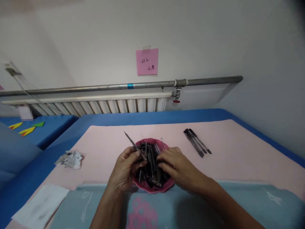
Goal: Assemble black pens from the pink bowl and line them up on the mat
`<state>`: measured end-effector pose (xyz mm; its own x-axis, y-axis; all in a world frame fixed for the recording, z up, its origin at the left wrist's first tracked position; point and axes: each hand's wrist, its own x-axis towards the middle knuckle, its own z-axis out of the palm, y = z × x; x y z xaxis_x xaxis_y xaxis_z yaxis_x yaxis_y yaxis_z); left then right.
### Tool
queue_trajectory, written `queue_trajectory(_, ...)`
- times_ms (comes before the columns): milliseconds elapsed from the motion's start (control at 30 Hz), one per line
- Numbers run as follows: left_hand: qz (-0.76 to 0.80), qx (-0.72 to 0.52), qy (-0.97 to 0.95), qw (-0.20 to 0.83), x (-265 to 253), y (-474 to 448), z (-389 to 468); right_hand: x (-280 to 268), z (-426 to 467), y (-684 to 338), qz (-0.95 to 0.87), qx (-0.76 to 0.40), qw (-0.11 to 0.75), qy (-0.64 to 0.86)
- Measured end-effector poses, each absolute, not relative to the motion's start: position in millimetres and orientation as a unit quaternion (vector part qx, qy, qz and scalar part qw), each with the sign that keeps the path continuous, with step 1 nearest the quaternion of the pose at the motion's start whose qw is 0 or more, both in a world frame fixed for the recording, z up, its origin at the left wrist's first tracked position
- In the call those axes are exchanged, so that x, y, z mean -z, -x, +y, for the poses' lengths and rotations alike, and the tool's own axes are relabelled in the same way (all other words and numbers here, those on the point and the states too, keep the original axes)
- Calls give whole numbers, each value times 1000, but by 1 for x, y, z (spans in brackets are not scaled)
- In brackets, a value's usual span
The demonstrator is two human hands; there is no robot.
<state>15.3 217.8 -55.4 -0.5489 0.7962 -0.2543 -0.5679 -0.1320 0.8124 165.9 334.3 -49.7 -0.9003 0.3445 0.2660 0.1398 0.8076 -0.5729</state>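
Note:
A pink scalloped bowl (pixel 156 190) full of dark and clear pen parts (pixel 152 159) stands in front of me. My left hand (pixel 125 167), at the bowl's left side, pinches a slim clear pen piece (pixel 130 139) that slants up to the left with its thin tip in the air. My right hand (pixel 175 163) reaches over the bowl's right side, its fingers bent down among the parts. Whether those fingers grip a part is hidden. Several pens with black caps (pixel 196 142) lie side by side on the pink sheet to the right.
A pink sheet (pixel 235 152) covers the blue-edged table (pixel 152 117). Crumpled paper (pixel 71 159) and a white sheet (pixel 41 205) lie at left. A blue-green cloth (pixel 250 203) runs along the front. Behind are a radiator (pixel 140 104) and a pipe (pixel 100 88).

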Motion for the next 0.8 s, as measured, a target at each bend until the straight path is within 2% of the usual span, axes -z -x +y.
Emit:
queue_trajectory(67, 452, -746, -126, 472, 57, -17, 219, 48, 332, -164, -881, -379, 235, 160)
queue_trajectory(133, 439, -750, -128, 478, 59, -20, 220, 49, 328, -162, -834, -454, 251, 189)
queue_trajectory(267, 441, -750, -127, 477, 61, -27, 223, 54, 319, -159, -795, -487, 274, 235)
queue_trajectory(600, 461, -747, -122, 463, 60, -35, 226, 65, 316, -160, -814, -403, 344, 238)
queue_trajectory(800, 469, -739, -125, 467, 63, -34, 225, 70, 319, -164, -869, -258, 399, 138)
